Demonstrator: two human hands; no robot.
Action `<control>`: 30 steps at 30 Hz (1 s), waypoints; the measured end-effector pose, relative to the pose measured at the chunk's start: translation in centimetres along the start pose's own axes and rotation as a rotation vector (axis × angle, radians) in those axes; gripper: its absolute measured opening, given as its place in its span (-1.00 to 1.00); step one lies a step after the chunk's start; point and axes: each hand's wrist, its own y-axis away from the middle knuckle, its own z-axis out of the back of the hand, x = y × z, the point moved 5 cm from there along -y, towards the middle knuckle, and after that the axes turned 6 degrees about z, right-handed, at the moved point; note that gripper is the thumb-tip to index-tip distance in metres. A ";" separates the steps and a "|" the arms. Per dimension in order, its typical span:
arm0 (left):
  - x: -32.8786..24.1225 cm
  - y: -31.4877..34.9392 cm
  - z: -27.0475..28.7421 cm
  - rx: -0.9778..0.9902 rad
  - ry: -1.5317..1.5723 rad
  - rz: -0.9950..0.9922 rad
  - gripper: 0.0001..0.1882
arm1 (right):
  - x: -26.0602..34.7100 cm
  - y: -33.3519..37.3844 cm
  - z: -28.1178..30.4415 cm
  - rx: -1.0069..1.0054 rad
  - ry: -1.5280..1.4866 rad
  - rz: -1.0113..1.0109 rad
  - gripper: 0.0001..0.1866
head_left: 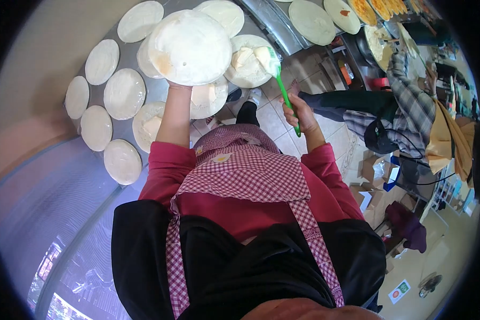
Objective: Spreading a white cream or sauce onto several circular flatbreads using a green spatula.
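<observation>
My left hand [180, 85] holds up a round pale flatbread [194, 40] from beneath, and its fingers are hidden under it. The flatbread has a light brown patch near its lower left edge. My right hand [301, 113] is closed around the handle of a green spatula [286, 96]. White spread coats the spatula's head, which rests at the right edge of another round flatbread [242, 77] topped with thick creamy white spread. Below the raised flatbread lies a partly covered round [210, 98] with pale spread on it.
Several more pale rounds [124, 93] lie on the grey metal table [94, 92] at left. Across a gap at right, a counter bears other rounds [312, 22] and orange-topped ones [364, 10]. Another person in a plaid shirt [410, 112] stands there, with cardboard boxes [376, 169] nearby.
</observation>
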 end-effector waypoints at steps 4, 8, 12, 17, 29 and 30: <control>0.2 0.1 2.4 -0.178 -0.002 -0.038 -0.30 | 2.1 0.9 -2.5 0.041 -0.054 0.039 -0.68; 3.2 -0.8 0.5 -0.110 0.197 0.011 -0.36 | 4.5 1.2 -4.8 0.067 -0.036 0.116 -0.67; 6.2 -1.4 1.8 -0.230 0.078 0.039 -0.39 | 6.7 0.5 -7.6 0.014 0.159 0.258 -0.71; 9.5 -2.3 -0.8 -0.169 0.202 0.132 -0.39 | 7.6 0.4 -10.3 -0.282 1.301 0.829 -0.86; 6.5 -2.9 -2.3 -0.279 -0.005 0.099 -0.34 | 10.6 2.1 -12.0 -0.249 1.190 0.793 -0.91; 6.4 -2.8 -2.0 -0.278 -0.005 0.097 -0.34 | 11.0 1.5 -11.5 -0.342 1.181 0.789 -0.92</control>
